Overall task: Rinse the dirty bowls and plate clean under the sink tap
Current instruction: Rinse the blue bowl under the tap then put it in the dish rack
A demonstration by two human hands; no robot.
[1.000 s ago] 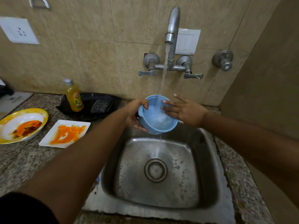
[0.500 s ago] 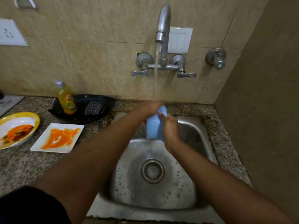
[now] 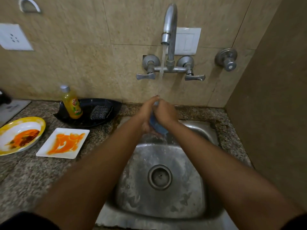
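the blue bowl (image 3: 157, 124) is held on edge between both hands, over the back of the sink (image 3: 204, 130) and right under the stream from the tap (image 3: 169, 22). tipping it this way probably lets the water run across its surface and drain straight into the basin instead of pooling inside. only a strip of blue shows between the palms, so which face is getting the water is hard to say.

the left hand (image 3: 147, 113) comes in from the left with its fingers reaching up and round the bowl's far rim, gripping it; the wrist is angled up toward the tap. the right hand (image 3: 165, 112) closes over the near side, knuckles toward the camera, fingers curled onto the bowl, likely rubbing as well as steadying it. both forearms stretch forward and meet above the drain.

the other 2 dirty pieces wait on the counter (image 3: 25, 176) to the left, well apart from the sink: the yellow bowl (image 3: 41, 123) with orange and dark smears, and just beside it the white plate (image 3: 49, 151) streaked orange (neither looks touched by water yet). behind them a soap bottle (image 3: 72, 105) and a scrubber (image 3: 100, 112) sit in a black tray (image 3: 114, 105).

by my reckoning the job is about a third along, with 1 of 3 pieces in hand.
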